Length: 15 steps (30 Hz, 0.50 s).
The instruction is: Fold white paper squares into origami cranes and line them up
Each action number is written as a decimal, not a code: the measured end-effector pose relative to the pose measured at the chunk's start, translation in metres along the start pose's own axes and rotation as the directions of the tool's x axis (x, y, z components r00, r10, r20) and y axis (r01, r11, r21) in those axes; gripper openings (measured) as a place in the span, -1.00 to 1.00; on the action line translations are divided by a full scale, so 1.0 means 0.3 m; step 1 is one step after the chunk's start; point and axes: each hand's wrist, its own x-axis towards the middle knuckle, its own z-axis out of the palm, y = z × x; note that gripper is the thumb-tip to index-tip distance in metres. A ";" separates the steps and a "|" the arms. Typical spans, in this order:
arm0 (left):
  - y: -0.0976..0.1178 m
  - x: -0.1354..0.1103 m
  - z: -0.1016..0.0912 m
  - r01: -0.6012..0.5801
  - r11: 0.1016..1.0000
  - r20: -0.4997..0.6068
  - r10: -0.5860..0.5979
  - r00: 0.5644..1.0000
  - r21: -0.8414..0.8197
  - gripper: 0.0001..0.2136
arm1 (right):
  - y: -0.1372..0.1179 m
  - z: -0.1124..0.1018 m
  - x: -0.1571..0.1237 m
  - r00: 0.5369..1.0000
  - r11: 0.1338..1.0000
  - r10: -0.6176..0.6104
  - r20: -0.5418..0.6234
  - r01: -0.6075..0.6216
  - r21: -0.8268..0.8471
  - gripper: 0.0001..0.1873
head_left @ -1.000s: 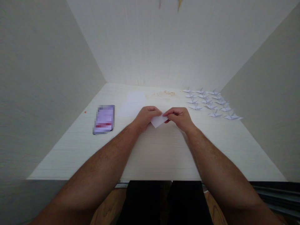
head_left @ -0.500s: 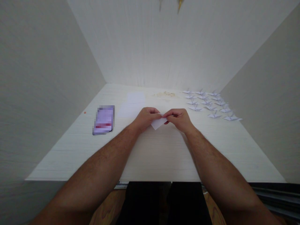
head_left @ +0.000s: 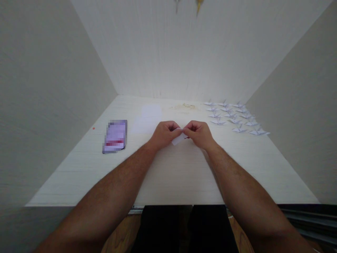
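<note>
Fingers (head_left: 176, 133) of left hand (head_left: 163, 134) and right hand (head_left: 202, 135) pinch one paper (head_left: 178, 140); fourteen paper cranes (head_left: 231, 115) sit rightward.

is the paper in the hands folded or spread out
Probably folded: between the left hand and right hand, the white paper shows only as a small, narrow piece. The hands hide the rest.

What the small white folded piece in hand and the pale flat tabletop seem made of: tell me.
The small white folded papery piece: probably plain matte paper, given its thin, straight edges. The pale flat wood-look tabletop: perhaps dull-finished laminate; fine streaks resemble grain, but painted wood remains possible.
</note>
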 end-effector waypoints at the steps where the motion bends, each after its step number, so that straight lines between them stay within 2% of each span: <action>1: 0.002 0.000 0.002 0.008 1.000 -0.003 -0.008 1.000 -0.013 -0.79 | 0.000 0.001 -0.001 1.000 1.000 -0.009 -0.006 0.009 -0.012 -0.86; 9: 0.005 0.003 -0.018 0.088 0.987 -0.080 -0.100 0.992 -0.137 -0.83 | -0.004 -0.013 0.008 0.996 0.992 0.088 -0.030 -0.085 0.089 -0.71; 15: -0.022 0.018 -0.057 0.084 0.965 -0.165 -0.128 0.978 -0.250 -0.81 | 0.000 -0.055 0.017 0.981 0.955 0.079 -0.178 -0.024 0.295 -0.73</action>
